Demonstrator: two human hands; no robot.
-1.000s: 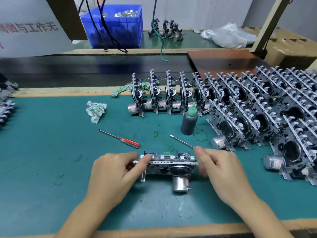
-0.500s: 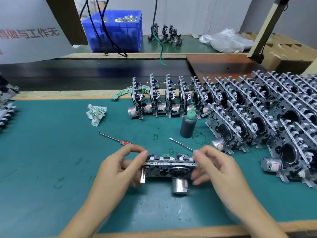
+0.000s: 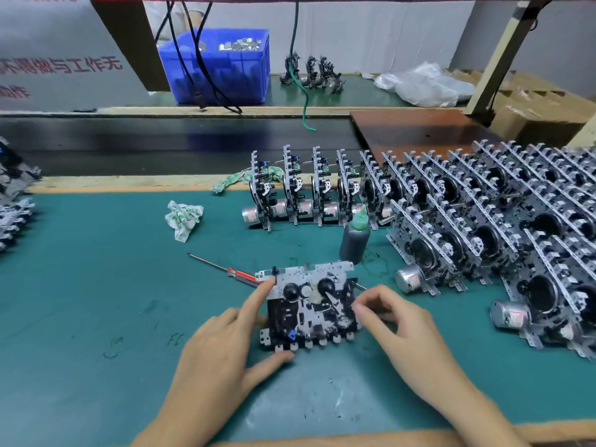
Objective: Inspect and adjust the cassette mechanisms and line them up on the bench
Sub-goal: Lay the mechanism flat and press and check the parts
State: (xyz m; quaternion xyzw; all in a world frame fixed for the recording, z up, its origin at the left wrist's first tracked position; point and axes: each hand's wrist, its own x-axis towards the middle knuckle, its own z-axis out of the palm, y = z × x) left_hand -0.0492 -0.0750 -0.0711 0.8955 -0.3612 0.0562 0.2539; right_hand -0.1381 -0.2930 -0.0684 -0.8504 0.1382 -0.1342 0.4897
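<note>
The cassette mechanism (image 3: 311,306) lies face-up near the bench's front edge, long axis left-to-right between your hands: your left hand (image 3: 222,346) pinches its left end, your right hand (image 3: 403,330), fingers curled, touches its right end.

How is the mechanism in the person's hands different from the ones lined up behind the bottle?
The held mechanism is tilted face-up between the left hand and right hand; the row of mechanisms stands on edge, untouched. Its motor is hidden; theirs show. Both look like the same model.
</note>
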